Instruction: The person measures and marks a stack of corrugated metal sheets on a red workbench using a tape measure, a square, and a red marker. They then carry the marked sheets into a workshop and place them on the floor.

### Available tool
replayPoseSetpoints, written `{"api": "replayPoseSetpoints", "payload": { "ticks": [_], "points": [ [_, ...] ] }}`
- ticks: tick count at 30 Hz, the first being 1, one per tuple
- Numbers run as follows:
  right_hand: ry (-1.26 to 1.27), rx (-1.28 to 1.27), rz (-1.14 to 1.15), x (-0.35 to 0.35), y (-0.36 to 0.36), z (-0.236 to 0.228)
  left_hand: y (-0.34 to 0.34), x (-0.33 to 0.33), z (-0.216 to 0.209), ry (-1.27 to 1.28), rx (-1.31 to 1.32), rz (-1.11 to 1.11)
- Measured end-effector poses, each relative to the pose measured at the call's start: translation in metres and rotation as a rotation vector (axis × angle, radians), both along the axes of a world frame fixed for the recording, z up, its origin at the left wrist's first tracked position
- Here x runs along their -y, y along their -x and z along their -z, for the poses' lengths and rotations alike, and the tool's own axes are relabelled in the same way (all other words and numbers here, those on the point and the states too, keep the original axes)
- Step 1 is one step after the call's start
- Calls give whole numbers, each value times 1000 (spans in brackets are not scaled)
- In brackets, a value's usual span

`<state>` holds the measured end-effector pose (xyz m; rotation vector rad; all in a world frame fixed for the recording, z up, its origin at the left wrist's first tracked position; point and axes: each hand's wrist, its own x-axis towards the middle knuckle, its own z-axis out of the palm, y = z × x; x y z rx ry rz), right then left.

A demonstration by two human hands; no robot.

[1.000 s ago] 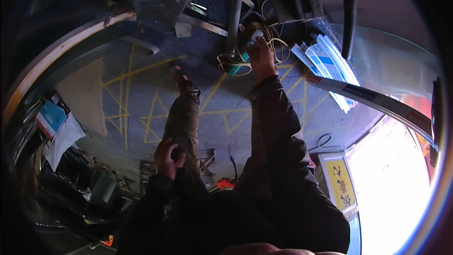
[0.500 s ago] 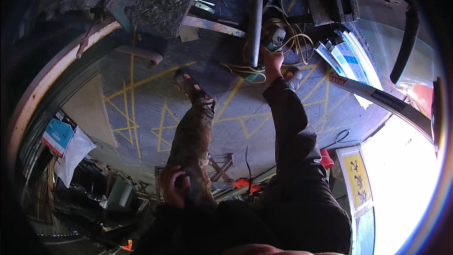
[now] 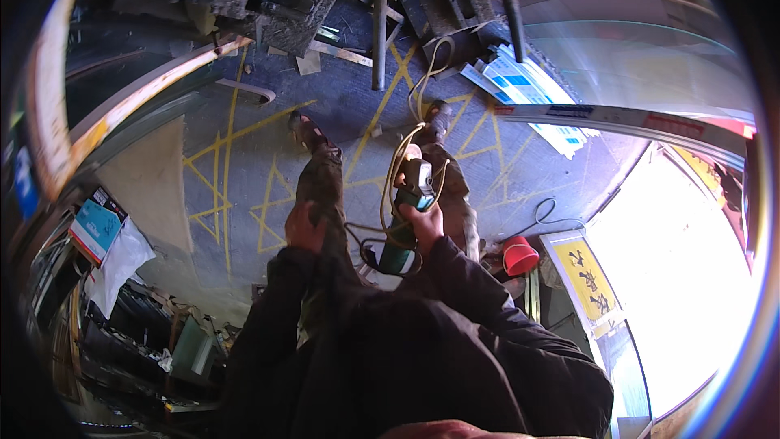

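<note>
My right hand (image 3: 426,223) is wrapped round an angle grinder (image 3: 418,179) in front of my lap. Its metal gear head points away from me, and its green body (image 3: 398,257) extends back toward me. A tan power cord (image 3: 390,171) loops around the tool and trails to the floor beyond my right foot. On my left leg (image 3: 323,191), near the knee, rests my left hand (image 3: 305,226), holding nothing that I can see; its fingers are partly in shadow.
Ahead stand a metal pipe (image 3: 379,24) and a dirty block-like stack (image 3: 292,4). White-and-blue strips (image 3: 520,81) lie at the far right near glass sheets (image 3: 626,57). To the right is a red bucket (image 3: 520,256); a blue box (image 3: 99,228) sits left. Yellow lines mark the floor (image 3: 370,219).
My right hand has lifted the angle grinder off the floor and brought it back toward my lap, its cord following. My left hand stays at my left leg. The view has shifted.
</note>
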<state>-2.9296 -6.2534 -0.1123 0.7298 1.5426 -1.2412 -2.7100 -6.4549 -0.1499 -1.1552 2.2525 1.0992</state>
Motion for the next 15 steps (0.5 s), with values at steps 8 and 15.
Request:
{"api": "replayPoseSetpoints", "payload": {
  "ticks": [8, 15],
  "points": [
    [539, -215, -409, -2, 98, -229, 224, -12, -73, 57, -732, -160],
    [557, -896, -840, -16, 175, -350, 284, -45, -220, -1170, -893, -55]
  ]
}}
